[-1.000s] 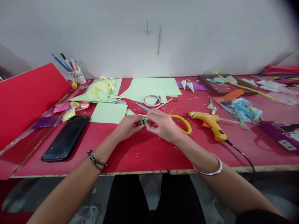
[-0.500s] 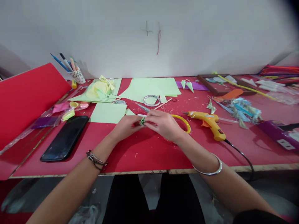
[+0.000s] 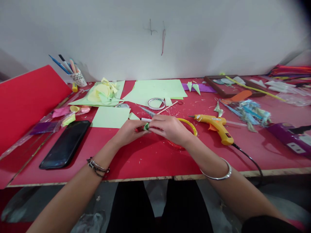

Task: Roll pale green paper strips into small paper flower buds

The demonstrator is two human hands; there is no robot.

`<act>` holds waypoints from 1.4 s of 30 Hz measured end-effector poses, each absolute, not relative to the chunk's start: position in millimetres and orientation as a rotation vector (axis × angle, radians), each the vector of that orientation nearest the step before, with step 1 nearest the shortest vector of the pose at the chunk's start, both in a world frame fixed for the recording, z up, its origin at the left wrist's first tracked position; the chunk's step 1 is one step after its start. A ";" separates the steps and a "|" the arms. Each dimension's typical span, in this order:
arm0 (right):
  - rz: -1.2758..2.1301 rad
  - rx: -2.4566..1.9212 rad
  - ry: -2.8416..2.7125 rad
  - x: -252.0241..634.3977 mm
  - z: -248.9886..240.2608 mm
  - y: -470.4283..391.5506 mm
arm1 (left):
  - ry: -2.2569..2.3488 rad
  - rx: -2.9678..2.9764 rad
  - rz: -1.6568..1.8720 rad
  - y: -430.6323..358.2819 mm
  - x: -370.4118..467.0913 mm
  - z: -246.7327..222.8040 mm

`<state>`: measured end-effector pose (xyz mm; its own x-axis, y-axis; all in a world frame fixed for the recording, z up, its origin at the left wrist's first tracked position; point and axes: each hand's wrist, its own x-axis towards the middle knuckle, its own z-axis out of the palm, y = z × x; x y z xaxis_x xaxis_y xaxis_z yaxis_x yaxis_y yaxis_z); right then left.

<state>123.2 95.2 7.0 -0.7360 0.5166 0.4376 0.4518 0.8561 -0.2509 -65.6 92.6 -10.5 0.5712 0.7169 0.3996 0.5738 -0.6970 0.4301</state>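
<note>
Head view: left hand (image 3: pixel 127 132) and right hand (image 3: pixel 168 129) close together, fingers of both clamped on a small green roll (image 3: pixel 146 126) over the red table (image 3: pixel 145 158), scissors (image 3: pixel 148 112) partly hidden behind the right hand, glue gun (image 3: pixel 215 123) rightward.

The glue gun (image 3: pixel 215 123) lies on the table (image 3: pixel 145 155) right of the right hand (image 3: pixel 169 128), before the tray (image 3: pixel 214 86).

Curled green paper (image 3: pixel 146 126) between left hand (image 3: pixel 127 132) and right hand (image 3: pixel 170 129)
</note>
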 end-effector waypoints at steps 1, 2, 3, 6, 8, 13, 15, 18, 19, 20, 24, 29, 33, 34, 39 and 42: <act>0.185 -0.700 -2.531 123.7 7.5 95.9 | 1.063 2.527 0.812 92.5 -65.5 -10.5; 0.194 -0.690 -2.538 124.0 7.9 96.4 | 1.056 2.502 0.806 92.5 -65.3 -10.4; 0.199 -0.682 -2.544 124.2 8.4 96.7 | 1.053 2.480 0.799 92.4 -65.2 -10.3; 0.191 -0.685 -2.545 124.3 9.6 96.3 | 1.042 2.407 0.776 92.4 -64.9 -9.4; 0.165 -0.710 -2.534 124.1 9.9 95.1 | 1.020 2.355 0.748 92.3 -64.8 -8.2; 0.191 -0.784 -2.417 122.6 7.3 93.6 | 0.994 2.433 0.794 90.7 -61.3 -3.8; 0.242 -0.799 -2.351 121.6 5.3 94.3 | 1.039 2.461 0.781 88.7 -58.2 -2.9; 0.296 -0.824 -2.275 119.7 2.3 95.4 | 1.147 2.369 0.638 84.9 -54.2 -3.8; 0.314 -0.829 -2.256 119.1 1.5 95.6 | 1.171 2.340 0.609 83.9 -53.4 -4.7; 0.334 -0.828 -2.239 118.6 0.9 95.6 | 1.186 2.321 0.602 83.2 -53.0 -5.9; 0.422 -0.778 -2.193 117.4 1.3 95.1 | 1.135 2.269 0.691 83.2 -53.6 -10.0; 0.448 -0.711 -2.209 117.9 5.4 93.7 | 1.001 2.150 0.742 84.3 -53.9 -9.9; 0.424 -0.684 -2.218 118.3 6.1 93.7 | 0.913 2.098 0.745 84.4 -54.2 -9.3; 0.419 -0.683 -2.220 118.4 5.9 93.9 | 0.902 2.091 0.748 84.3 -54.3 -9.2; 0.420 -0.638 -2.233 119.1 5.8 94.6 | 0.844 2.026 0.769 83.4 -54.9 -8.1; 0.440 -0.598 -2.224 119.6 7.3 94.3 | 0.811 1.948 0.756 83.6 -56.4 -9.4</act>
<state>119.6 94.3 7.3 -0.5886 0.5453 0.5969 0.2770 0.8296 -0.4847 -56.4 83.6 -9.4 0.6032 0.7742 0.1916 0.2462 -0.4093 0.8786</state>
